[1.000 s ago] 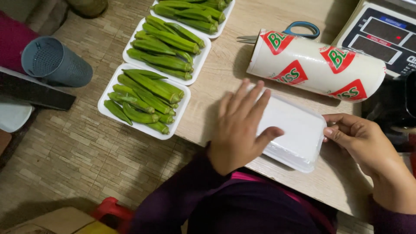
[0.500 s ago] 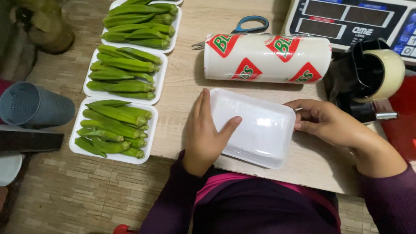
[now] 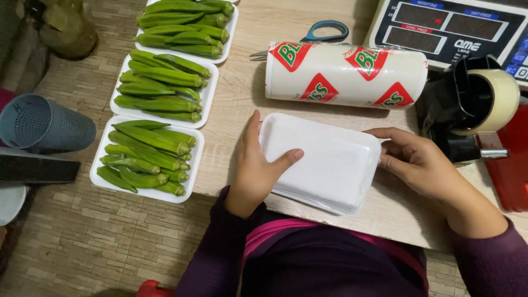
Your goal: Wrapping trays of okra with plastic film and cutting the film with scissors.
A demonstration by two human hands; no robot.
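Observation:
A white foam tray point(image 3: 324, 159) lies upside down on the wooden table point(image 3: 286, 22), covered in clear film. My left hand point(image 3: 258, 165) grips its left end, thumb laid on top. At the tray's right end my right hand point(image 3: 418, 162) holds the edge with curled fingers. Just beyond the tray lies a roll of cling film point(image 3: 346, 74) with red and green print.
Three white trays of green okra point(image 3: 148, 154) line the table's left edge. Blue-handled scissors point(image 3: 324, 30) lie behind the roll. A weighing scale point(image 3: 456, 27) and a tape dispenser point(image 3: 473, 104) stand at the right. A grey perforated cup point(image 3: 44, 124) sits at the left.
My left hand has slid from flat on top of the tray to gripping its left end. My right hand stays at the right edge. The view has shifted.

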